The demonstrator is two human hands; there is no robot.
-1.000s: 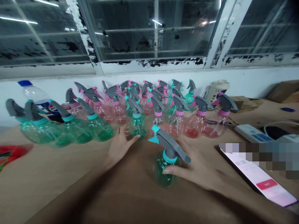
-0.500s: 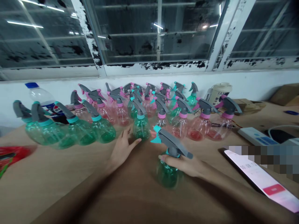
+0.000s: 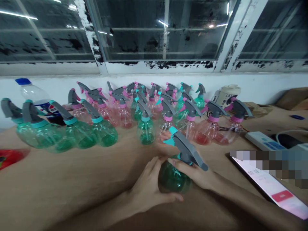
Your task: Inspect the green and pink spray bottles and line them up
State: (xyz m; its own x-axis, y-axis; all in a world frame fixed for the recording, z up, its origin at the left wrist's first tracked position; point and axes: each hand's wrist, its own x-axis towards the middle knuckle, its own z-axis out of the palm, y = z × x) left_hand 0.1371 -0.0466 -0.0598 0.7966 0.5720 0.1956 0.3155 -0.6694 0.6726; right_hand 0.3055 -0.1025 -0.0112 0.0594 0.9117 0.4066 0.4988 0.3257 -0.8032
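Note:
A green spray bottle (image 3: 176,176) with a grey and turquoise trigger head is held in front of me, its head tilted down to the right. My right hand (image 3: 194,170) grips it near the neck from the right side. Around the left side of its round body curves my left hand (image 3: 154,184), thumb below and fingers behind. Just beyond stands another green spray bottle (image 3: 146,131), upright on the wooden table (image 3: 84,179). To its right a row of pink spray bottles (image 3: 202,134) stands close together.
Several green spray bottles (image 3: 104,133) line the left, near a cola bottle (image 3: 36,96) with a blue cap. At right lie a phone (image 3: 269,183) and a white power strip (image 3: 264,141). A paper cup (image 3: 228,94) stands by the wall; a red packet (image 3: 13,157) lies far left.
My left hand has left the standing green bottle and come back to the right, onto the held bottle. That bottle has shifted slightly right in my right hand.

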